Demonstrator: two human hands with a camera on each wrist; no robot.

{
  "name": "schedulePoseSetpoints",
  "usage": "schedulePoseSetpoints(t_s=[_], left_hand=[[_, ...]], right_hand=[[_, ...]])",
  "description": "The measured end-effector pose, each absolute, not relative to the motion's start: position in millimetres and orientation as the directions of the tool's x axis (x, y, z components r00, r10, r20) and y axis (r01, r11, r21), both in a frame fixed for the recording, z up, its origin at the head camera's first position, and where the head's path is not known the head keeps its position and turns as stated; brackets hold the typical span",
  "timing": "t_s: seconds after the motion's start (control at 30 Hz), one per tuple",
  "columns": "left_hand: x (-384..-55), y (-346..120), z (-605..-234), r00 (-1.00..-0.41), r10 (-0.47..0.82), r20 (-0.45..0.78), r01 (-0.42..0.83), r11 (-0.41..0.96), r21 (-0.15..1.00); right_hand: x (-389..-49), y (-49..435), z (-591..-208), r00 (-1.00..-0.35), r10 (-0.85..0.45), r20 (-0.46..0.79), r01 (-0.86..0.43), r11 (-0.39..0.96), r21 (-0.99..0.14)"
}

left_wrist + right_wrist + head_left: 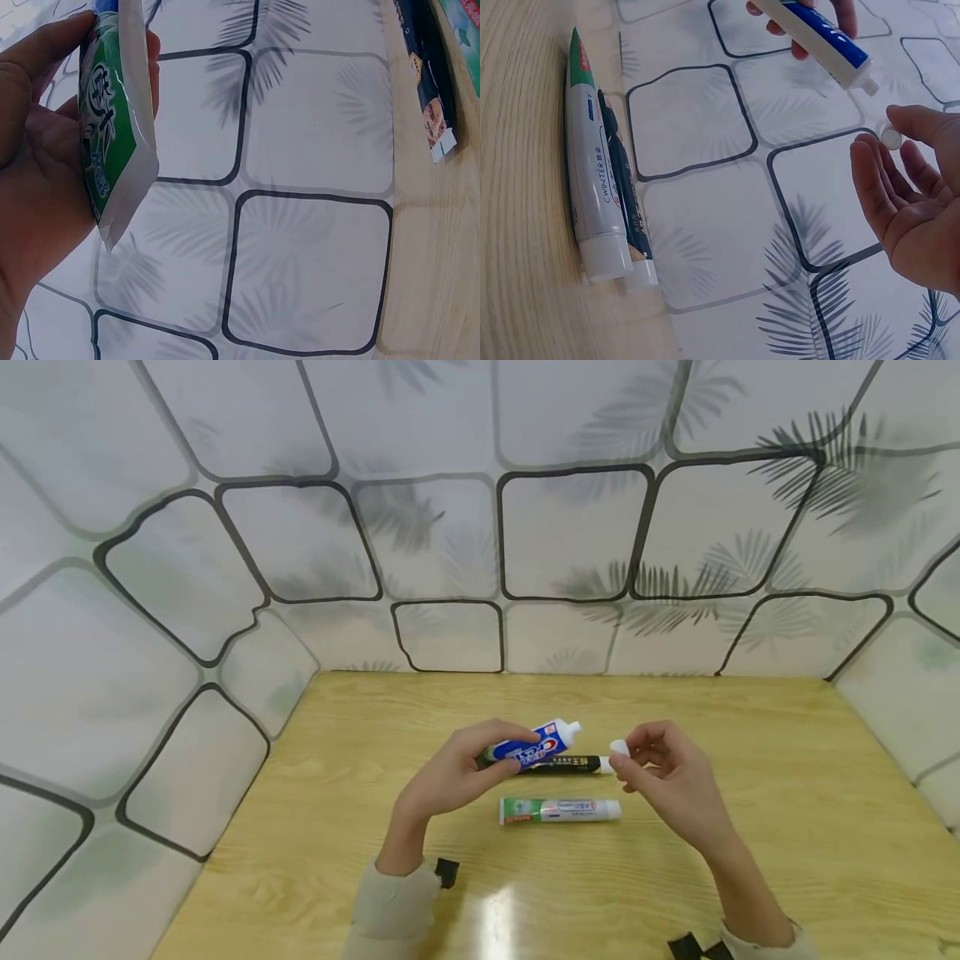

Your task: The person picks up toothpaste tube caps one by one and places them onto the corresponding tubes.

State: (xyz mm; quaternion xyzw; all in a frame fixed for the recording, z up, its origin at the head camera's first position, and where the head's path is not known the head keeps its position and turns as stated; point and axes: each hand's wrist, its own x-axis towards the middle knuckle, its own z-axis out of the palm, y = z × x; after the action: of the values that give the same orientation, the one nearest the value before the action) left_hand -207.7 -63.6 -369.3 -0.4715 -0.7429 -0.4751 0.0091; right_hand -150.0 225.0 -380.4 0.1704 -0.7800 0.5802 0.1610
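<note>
My left hand (455, 767) grips a blue, white and green toothpaste tube (538, 745) above the table. Its bare white nozzle points to the right. In the left wrist view the tube's green back (109, 112) and flat white end show beside the palm. Between thumb and fingertips, my right hand (675, 785) pinches a small white cap (619, 748), a short gap away from the nozzle. The right wrist view shows the same cap (891, 139) apart from the uncapped tube (829, 45).
On the wooden table (337, 827) lie two more capped tubes. The black tube (570, 765) is partly hidden behind the held one, and the white-and-green tube (562, 810) lies nearer. A patterned wall covering (450, 543) stands behind the table and at its sides.
</note>
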Motion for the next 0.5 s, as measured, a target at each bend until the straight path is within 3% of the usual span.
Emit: schedulePoseSetpoints(t_s=[0.3, 0.5], left_hand=[[-201.7, -56.8, -366.4, -0.482, 0.717, 0.503, 0.768, 0.07, 0.637], [-201.1, -52.1, -363.2, -0.441, 0.749, 0.494, 0.782, 0.05, 0.621]], right_hand=[[-148.2, 219.7, -379.8, -0.844, -0.086, 0.53, -0.536, 0.074, -0.841], [-147.6, 216.7, -380.2, -0.807, -0.112, 0.58, -0.586, 0.026, -0.81]])
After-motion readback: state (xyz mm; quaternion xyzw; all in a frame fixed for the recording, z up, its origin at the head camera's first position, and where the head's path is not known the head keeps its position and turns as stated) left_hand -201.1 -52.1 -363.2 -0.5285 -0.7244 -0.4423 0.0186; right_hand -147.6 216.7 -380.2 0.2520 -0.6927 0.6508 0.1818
